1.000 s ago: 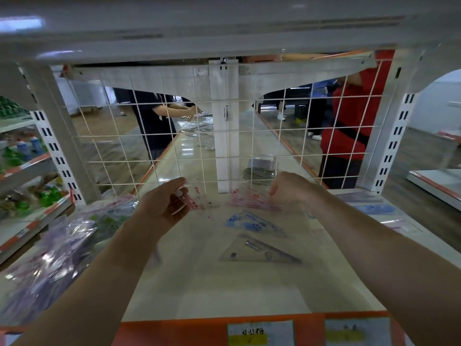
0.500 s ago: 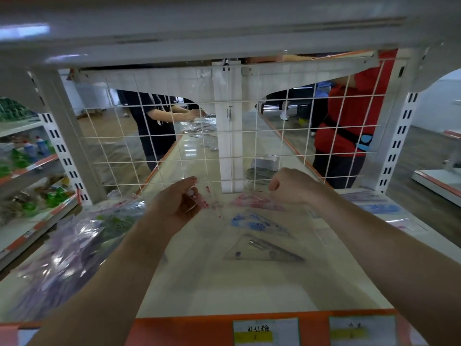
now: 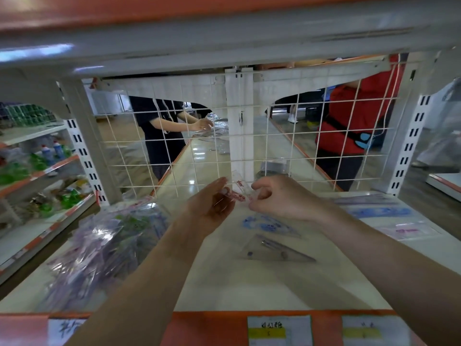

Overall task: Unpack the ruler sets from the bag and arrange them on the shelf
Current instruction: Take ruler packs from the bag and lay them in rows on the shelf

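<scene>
Two hands share one packet here: your left hand [image 3: 212, 204] pinches one end of the red-printed ruler set [image 3: 240, 192] between thumb and fingers. Your right hand [image 3: 280, 199] has its fingers curled on the other end, so the set hangs in the air over the back of the shelf [image 3: 237, 283], just in front of the wire grid [image 3: 199, 151]. The likeliest trouble is the grip itself. The sleeve looks like slick clear plastic and you hold it only at the tips, so letting go with one hand before it touches down could make it swing and land crooked. Set it too far back and a corner may poke through the grid's openings or slide under the lowest wire toward the far side. You cannot tell from here which end of the sleeve is open; if that end tips down, the pieces inside might slip out. Mind your right forearm too, since it passes over the blue-printed set [image 3: 270, 224] and the grey triangle set [image 3: 277, 250] lying flat below, and dragging it back low would likely skew that column. On your left, the bag [image 3: 104, 245] of unpacked sets sprawls toward the front edge, where a careless elbow could push it off.
</scene>
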Available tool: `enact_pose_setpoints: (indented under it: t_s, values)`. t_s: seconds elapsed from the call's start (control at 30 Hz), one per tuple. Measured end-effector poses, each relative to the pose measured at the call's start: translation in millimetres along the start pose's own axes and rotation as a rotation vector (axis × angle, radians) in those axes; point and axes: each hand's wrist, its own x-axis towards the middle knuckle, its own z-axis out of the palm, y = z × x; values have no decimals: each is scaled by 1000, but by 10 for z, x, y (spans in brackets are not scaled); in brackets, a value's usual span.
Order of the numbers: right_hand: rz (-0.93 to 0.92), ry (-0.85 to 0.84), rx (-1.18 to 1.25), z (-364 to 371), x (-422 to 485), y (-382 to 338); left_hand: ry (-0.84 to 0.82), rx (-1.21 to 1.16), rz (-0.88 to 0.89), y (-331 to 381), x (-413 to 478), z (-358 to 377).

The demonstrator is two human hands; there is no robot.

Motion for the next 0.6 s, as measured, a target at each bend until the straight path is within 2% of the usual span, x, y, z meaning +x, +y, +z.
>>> enact_pose_setpoints:
  t_s: [0.23,0.37,0.47,0.6]
  values:
    - [-58,124,-354,-52,10,53,35,105,-5,-53,39,8]
    - [-85,124,-527,-58,75,64,57,164,0,-63,48,32]
    - [-44,128,-502,-96,152,131,68,409,47,-79,56,33]
    - [40,110,-474,-130,232,272,176,816,221,-101,123,5]
